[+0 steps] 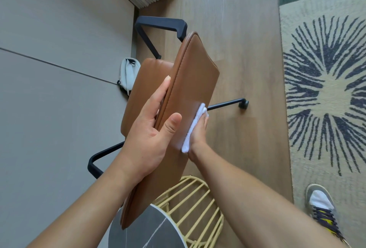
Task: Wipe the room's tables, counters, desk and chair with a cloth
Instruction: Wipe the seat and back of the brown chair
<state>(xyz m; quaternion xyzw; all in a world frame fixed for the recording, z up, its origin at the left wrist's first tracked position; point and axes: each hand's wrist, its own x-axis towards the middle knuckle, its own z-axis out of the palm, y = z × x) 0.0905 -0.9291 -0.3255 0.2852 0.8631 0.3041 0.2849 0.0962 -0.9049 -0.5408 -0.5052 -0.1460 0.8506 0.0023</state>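
- Left of frame: grey wall panels; a small grey pouch (128, 73) on the floor.
- Centre: left hand (150, 128) clasps the chair (190, 81) backrest's top edge, thumb over its rear.
- Just right: right hand (198, 132) presses the cloth (195, 124) flat against that rear.
- Risk: the castors may roll if pushed hard.
- Right: wood floor, patterned rug (324, 89).
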